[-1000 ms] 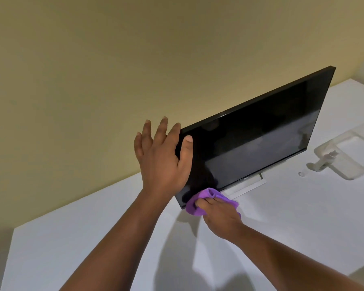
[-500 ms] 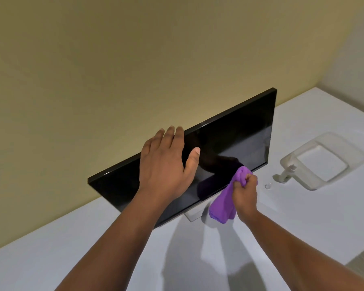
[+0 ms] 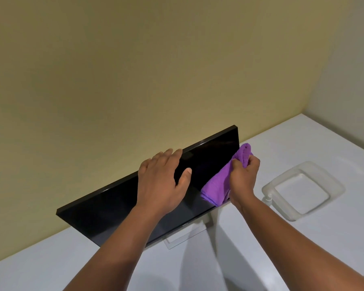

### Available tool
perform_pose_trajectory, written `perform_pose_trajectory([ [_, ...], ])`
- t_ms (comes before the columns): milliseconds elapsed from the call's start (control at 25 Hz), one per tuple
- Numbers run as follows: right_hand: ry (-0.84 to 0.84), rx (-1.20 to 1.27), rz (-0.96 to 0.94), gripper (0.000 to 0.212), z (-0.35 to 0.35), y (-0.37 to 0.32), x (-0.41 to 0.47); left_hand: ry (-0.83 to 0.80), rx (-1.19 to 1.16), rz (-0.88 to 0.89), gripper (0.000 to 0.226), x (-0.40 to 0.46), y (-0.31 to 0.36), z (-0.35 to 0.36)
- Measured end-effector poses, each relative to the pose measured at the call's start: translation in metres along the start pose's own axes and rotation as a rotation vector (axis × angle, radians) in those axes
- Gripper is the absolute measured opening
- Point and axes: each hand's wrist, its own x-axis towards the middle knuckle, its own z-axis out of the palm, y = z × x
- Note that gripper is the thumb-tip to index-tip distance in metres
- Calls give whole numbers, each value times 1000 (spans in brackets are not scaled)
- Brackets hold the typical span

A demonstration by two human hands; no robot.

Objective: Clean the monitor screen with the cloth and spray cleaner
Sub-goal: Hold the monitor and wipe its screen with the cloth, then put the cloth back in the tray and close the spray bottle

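A black flat monitor stands on a white table, tilted back toward the yellow wall. My left hand grips its top edge near the middle, fingers over the back and thumb on the screen. My right hand is closed on a purple cloth and presses it against the right end of the screen, near the right edge. A pale spray bottle shows partly beside the tray to the right, mostly hidden by my right forearm.
A clear shallow tray sits on the white table to the right of the monitor. The monitor's silver stand rests on the table below the screen. Walls close the back and right side.
My right hand has swept the cloth from the screen's lower left, across the middle, up to the right end. My left hand has slid along the top edge and the view has shifted right.
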Motion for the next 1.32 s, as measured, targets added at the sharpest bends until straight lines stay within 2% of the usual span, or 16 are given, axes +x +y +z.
perform_pose_trajectory([
  [200, -142, -13, -204, 29, 17, -50, -13, -50, -65, -21, 65, -1, 3, -7],
  [360, -386, -58, -231, 32, 25, -59, -41, -119, -161, -38, 70, 1, 5, -20],
  [520, -757, -92, -102, 34, 26, -51, -71, -245, -247, -35, 77, 5, 5, -36],
  [600, -851, -36, -11, 36, 23, -55, -79, -292, -310, -38, 74, 4, 5, -44],
  [720, -915, 22, 70, 38, 18, -72, -88, -250, -516, -67, 70, -6, 8, -52],
  [920, -1125, 72, 147, 37, 14, -110, -109, -137, -865, -50, 93, -26, 4, -84],
  [1000, -1162, 43, 135, 36, 16, -126, -124, -132, -853, 33, 80, -33, -2, -109],
  [1120, -1145, -75, 82, 32, 16, -144, -147, -90, -828, 57, 38, -48, -15, -140],
  [1160, -1145, -128, 51, 30, 15, -148, -154, -66, -825, 52, 29, -56, -20, -147],
  [1240, -1183, -213, -3, 32, 7, -150, -162, -32, -833, 67, 27, -71, -30, -153],
  [1320, -1244, -289, -34, 46, -7, -143, -167, -21, -842, 95, 31, -85, -39, -152],
])
